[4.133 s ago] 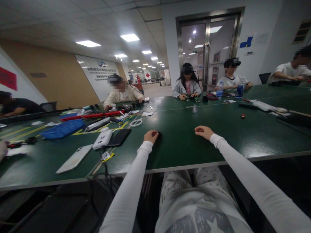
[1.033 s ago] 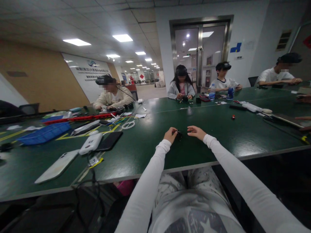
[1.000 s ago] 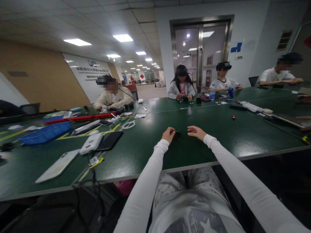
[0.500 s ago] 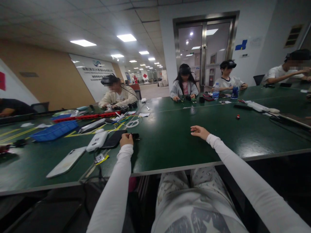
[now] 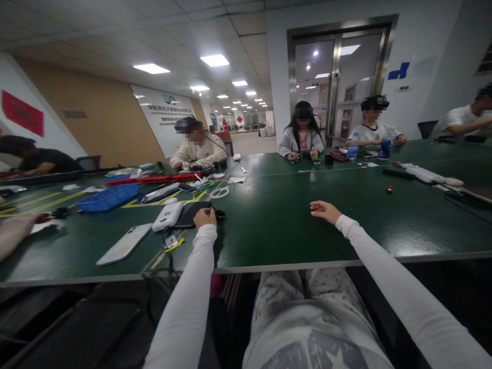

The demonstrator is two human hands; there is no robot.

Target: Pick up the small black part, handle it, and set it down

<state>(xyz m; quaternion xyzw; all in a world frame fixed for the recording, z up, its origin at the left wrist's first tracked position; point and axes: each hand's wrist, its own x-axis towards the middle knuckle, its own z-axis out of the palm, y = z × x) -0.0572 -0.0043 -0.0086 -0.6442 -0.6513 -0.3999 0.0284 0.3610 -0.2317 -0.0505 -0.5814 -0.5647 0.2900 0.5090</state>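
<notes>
My left hand (image 5: 204, 217) rests on the green table (image 5: 277, 225), fingers curled round a small black object (image 5: 220, 214) that shows just past the knuckles. It lies against the near end of a black phone (image 5: 191, 214), with a white power bank (image 5: 167, 216) just left of that. My right hand (image 5: 325, 210) lies on bare table to the right, fingers loosely curled with nothing in them. Both arms wear white sleeves.
A white phone (image 5: 123, 244), a tagged cable (image 5: 171, 243), a blue tray (image 5: 108, 197) and red tools (image 5: 154, 179) lie to the left. A small red item (image 5: 389, 189) sits far right. Several people work along the far edge; another person's hand (image 5: 13, 233) enters at the left.
My left hand has slid left across the table with the small black object, from beside my right hand to the black phone. My right hand has stayed put.
</notes>
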